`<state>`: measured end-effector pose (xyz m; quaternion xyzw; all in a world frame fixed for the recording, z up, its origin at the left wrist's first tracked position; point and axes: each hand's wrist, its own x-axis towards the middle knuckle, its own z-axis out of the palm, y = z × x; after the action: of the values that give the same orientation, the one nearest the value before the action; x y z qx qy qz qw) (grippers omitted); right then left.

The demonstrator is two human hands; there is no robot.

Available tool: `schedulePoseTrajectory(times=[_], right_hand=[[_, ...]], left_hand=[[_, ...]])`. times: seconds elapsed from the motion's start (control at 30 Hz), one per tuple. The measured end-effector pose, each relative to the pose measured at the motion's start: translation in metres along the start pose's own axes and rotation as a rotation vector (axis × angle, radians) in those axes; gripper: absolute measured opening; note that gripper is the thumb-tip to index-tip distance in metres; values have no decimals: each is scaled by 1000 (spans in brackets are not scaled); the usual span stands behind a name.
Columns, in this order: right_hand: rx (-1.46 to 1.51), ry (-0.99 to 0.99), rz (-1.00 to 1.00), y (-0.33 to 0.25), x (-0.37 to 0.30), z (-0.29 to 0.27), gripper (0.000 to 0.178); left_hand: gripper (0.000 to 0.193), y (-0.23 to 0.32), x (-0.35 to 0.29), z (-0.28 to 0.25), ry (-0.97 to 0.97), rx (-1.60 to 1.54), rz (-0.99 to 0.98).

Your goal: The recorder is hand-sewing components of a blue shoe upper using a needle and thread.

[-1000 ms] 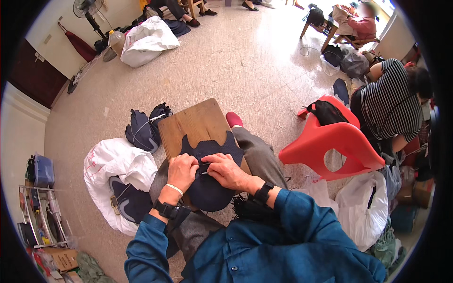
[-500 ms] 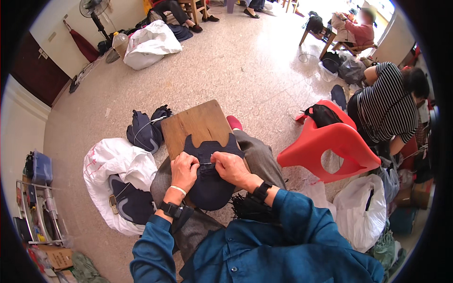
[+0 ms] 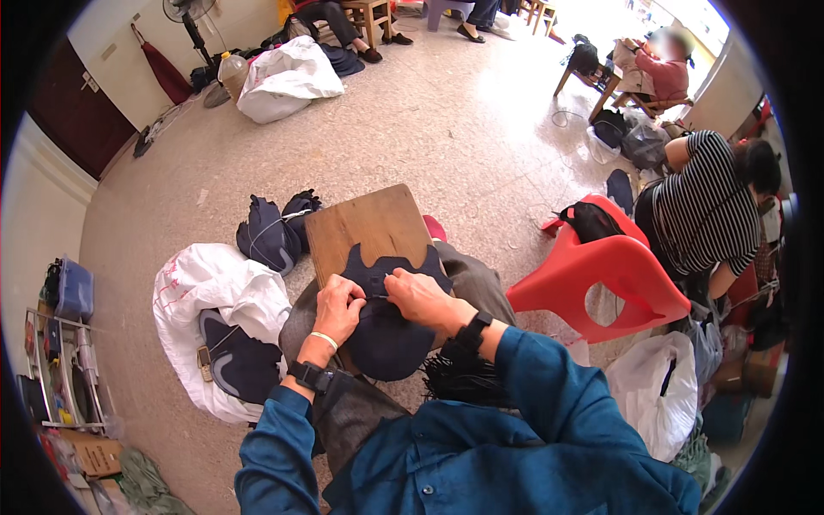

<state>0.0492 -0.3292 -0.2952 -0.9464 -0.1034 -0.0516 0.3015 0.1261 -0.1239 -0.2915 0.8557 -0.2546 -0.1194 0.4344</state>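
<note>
A dark navy shoe upper (image 3: 390, 343), flat with two pointed ends, lies across my lap and the near end of a wooden stool (image 3: 365, 227). Over its middle my two hands work close together. My left hand (image 3: 339, 307) is closed, thumb and finger pinching a thin dark lace at the upper's left side. On the other side my right hand (image 3: 421, 300) pinches too, fingers bent against the fabric. Only a short stretch of lace shows between them; its ends are hidden. A bundle of black laces (image 3: 468, 378) lies on my lap to the right.
At left, a white sack (image 3: 202, 279) holds more navy uppers (image 3: 245, 365); a tied navy bundle (image 3: 268, 236) sits beyond it. A red plastic chair (image 3: 592, 279) stands at right, beside a person in a striped top (image 3: 704, 202). White plastic bags (image 3: 657, 386) lie near my right elbow.
The view has shifted slightly, so most things sit a little farther right. Both hands stay at the upper's middle, still pinching; the pale line between them no longer shows clearly.
</note>
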Motion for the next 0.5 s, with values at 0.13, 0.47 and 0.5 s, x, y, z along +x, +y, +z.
schedulePoseTrajectory(times=[0.13, 0.47, 0.5], right_hand=[[58, -22, -10, -1, -7, 0, 20], [50, 48, 38, -7, -9, 0, 17], [48, 50, 39, -6, -9, 1, 17]], left_hand=[[6, 0, 2, 7, -3, 148, 59], [4, 3, 0, 14, 5, 130, 49], [4, 3, 0, 13, -9, 114, 19]])
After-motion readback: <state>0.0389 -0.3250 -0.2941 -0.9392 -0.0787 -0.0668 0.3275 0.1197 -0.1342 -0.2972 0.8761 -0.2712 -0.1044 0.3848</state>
